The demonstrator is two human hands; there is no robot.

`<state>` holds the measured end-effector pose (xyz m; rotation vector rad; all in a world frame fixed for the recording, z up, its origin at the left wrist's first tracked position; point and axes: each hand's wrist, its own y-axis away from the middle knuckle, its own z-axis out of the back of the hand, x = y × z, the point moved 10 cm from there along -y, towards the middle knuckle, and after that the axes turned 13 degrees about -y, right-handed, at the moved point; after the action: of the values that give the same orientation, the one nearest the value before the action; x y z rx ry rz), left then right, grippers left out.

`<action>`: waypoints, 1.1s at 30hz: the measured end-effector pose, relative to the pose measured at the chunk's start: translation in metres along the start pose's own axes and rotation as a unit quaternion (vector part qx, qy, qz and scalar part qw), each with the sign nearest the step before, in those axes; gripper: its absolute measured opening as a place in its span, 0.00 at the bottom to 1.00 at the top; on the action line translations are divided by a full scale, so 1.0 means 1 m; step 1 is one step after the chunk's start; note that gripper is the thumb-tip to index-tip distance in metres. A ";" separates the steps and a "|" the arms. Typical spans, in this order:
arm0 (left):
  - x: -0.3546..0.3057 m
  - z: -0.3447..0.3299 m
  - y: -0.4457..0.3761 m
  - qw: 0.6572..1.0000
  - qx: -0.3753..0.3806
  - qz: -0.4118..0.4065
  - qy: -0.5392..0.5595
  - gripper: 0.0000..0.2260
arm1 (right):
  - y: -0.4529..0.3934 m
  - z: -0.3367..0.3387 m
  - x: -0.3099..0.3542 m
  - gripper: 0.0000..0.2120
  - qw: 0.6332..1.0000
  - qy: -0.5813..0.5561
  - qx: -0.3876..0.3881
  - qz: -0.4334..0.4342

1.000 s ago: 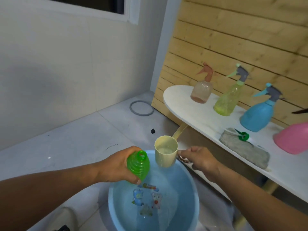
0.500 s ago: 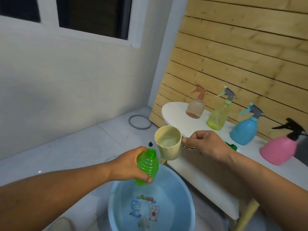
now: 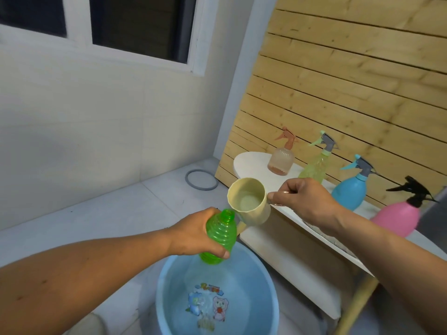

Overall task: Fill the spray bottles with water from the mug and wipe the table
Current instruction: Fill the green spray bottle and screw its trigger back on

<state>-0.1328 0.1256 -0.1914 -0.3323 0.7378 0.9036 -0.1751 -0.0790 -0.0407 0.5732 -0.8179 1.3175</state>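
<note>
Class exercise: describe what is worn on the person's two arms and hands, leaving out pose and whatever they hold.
Both forearms are bare, with no sleeves in view. The left hand shows no gloves, rings or watch. The right hand is also ungloved, but a small metallic ring glints on one finger. No wristbands or markings are visible.

A white table [image 3: 251, 163] stands against a wooden slat wall [image 3: 350, 88]. On it, in a row along the wall, stand four spray bottles: peach [image 3: 281, 160], yellow-green [image 3: 314, 168], blue [image 3: 349, 194], pink [image 3: 399, 217]. On the tiled floor [image 3: 108, 218] sit a blue basin [image 3: 268, 286] and a grey ring [image 3: 201, 179].
</note>
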 end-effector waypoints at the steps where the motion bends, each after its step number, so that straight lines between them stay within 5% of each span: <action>1: -0.001 0.000 0.000 1.000 0.000 -0.001 -0.001 0.34 | 0.001 0.002 0.001 0.15 1.000 0.008 -0.002 0.001; 33: -0.004 -0.002 -0.006 0.999 -0.010 -0.005 -0.042 0.36 | 0.007 0.005 0.035 0.16 0.988 0.142 -0.016 0.065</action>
<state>-0.1305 0.1189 -0.1901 -0.3132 0.6493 0.9115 -0.1816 -0.0605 -0.0101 0.3007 -0.6485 1.4635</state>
